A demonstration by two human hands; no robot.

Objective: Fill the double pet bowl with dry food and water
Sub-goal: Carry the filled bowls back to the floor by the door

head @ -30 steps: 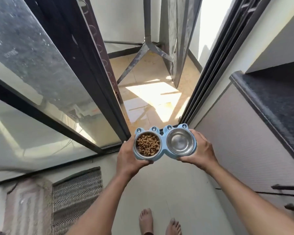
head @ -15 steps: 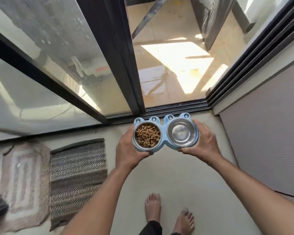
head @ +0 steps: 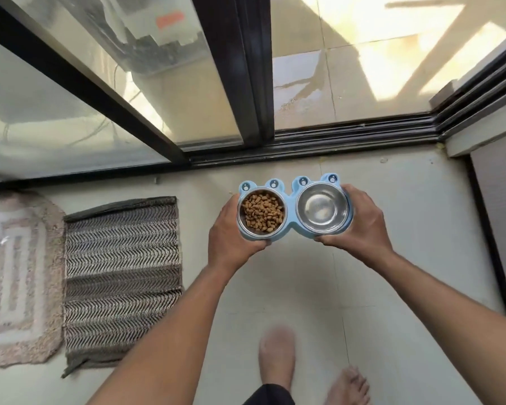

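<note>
I carry a light-blue double pet bowl (head: 290,213) level in front of me, above the pale floor. Its left steel cup holds brown dry food (head: 263,212). The right steel cup (head: 322,207) looks shiny; I cannot tell whether water is in it. My left hand (head: 230,233) grips the bowl's left end and my right hand (head: 360,222) grips its right end, thumbs on the near rim.
A black sliding-door track (head: 319,143) crosses just ahead, with the door open onto a sunlit tiled balcony (head: 362,68). A glass panel (head: 114,68) stands to the left. Two floor mats (head: 120,276) lie at my left. A wall (head: 500,200) runs along the right. My bare feet (head: 278,355) show below.
The view has tipped down and come closer to the door track. The bowl stays held in both hands, now lower over the floor. One foot is blurred mid-step.
</note>
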